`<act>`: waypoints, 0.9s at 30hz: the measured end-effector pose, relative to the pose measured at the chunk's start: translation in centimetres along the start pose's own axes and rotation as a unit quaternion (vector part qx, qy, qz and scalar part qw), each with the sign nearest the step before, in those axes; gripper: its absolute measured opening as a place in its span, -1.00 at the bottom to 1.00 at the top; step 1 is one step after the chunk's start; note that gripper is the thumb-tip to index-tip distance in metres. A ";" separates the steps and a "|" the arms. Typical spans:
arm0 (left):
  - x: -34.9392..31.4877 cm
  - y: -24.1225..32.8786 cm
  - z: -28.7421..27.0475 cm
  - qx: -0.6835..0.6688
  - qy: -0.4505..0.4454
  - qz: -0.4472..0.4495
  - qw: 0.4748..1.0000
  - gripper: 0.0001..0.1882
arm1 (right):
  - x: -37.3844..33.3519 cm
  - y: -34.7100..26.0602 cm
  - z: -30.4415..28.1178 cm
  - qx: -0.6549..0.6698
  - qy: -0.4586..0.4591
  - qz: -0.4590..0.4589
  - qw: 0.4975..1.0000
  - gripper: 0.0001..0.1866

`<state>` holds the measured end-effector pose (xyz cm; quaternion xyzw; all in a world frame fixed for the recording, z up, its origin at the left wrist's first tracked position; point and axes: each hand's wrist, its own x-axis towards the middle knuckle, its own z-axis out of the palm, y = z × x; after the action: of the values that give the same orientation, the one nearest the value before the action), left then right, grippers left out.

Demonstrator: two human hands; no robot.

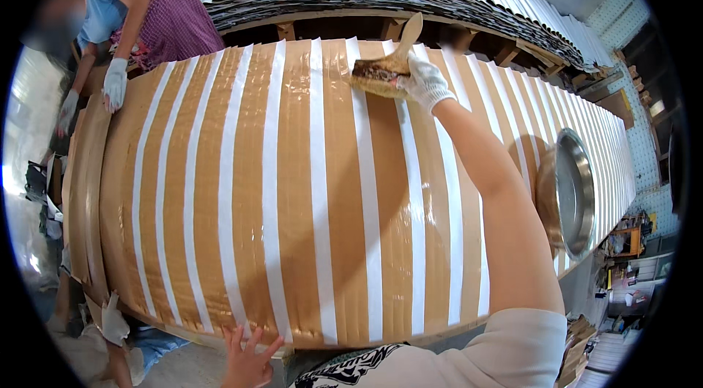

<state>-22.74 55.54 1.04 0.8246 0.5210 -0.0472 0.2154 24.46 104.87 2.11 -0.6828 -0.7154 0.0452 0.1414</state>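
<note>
Brush (pixel 384 69) gripped in my gloved right hand (pixel 427 80), at the far side of the striped sheets (pixel 294 168).
Fingers wide, my left hand (pixel 247 362) is at their near edge; heavy strokes could drag them askew.

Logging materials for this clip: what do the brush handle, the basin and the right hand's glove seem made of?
Brush handle: probably wood, pale tan and smooth-looking.
Basin: likely stainless steel, given its silvery, reflective wall.
Glove: apparently knitted fabric, matte white with a textured surface.
</note>
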 end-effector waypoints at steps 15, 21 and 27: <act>-0.3 -0.5 0.6 -0.023 0.010 -0.001 1.000 -0.38 | 13.4 1.2 1.0 0.168 0.244 -0.094 0.951 -0.57; -1.2 0.0 1.9 -0.048 -0.005 -0.026 0.999 -0.35 | 12.6 -0.7 0.1 0.068 -0.095 -0.148 0.982 -0.43; -1.0 -1.1 2.0 -0.028 -0.026 -0.001 0.999 -0.26 | 14.5 -0.1 5.3 -0.010 0.066 -0.033 0.997 -0.50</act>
<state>-23.84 54.34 -0.80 0.8161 0.5173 -0.0537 0.2519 22.62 119.92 -0.87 -0.6614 -0.7273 -0.0118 0.1830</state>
